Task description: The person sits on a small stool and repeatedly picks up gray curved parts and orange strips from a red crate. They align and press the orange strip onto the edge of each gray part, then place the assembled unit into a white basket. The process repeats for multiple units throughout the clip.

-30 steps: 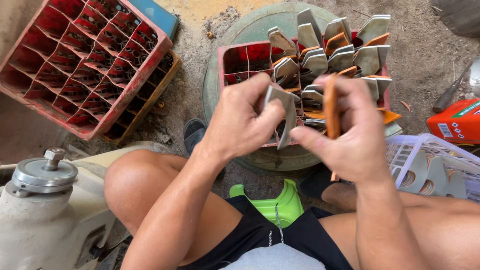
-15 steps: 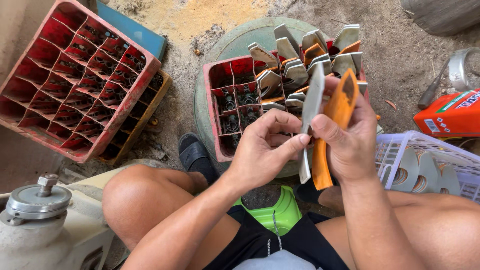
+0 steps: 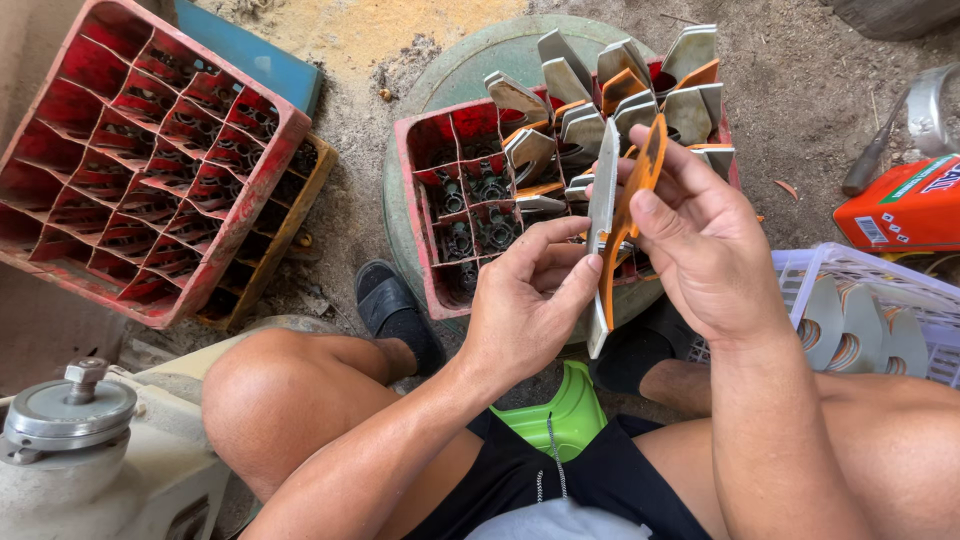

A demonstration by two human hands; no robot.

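Head view, looking down past bare knees. Left hand (image 3: 525, 305) and right hand (image 3: 705, 245) meet at frame centre, both closed on the same pair of flat pieces held upright and edge-on: a grey metal blade (image 3: 601, 215) and, pressed against its 3 o'clock side, an orange plate (image 3: 630, 215). Left fingers pinch the lower part of the pair from 9 o'clock; right thumb and fingers clamp the upper part from 3 o'clock, so the pieces stand between the two palms. Directly behind them, at 12 o'clock, a red compartment crate (image 3: 420, 200) rests on a round green lid (image 3: 450, 75); its right cells hold more grey and orange pieces standing on end, its left cells small dark metal parts. At 9 to 10 o'clock lies a second red crate (image 3: 150, 160). At 3 o'clock, a white plastic basket (image 3: 850, 275) with grey pieces; above it, an orange container (image 3: 900, 205). At 6 o'clock, a green stool (image 3: 560, 415).
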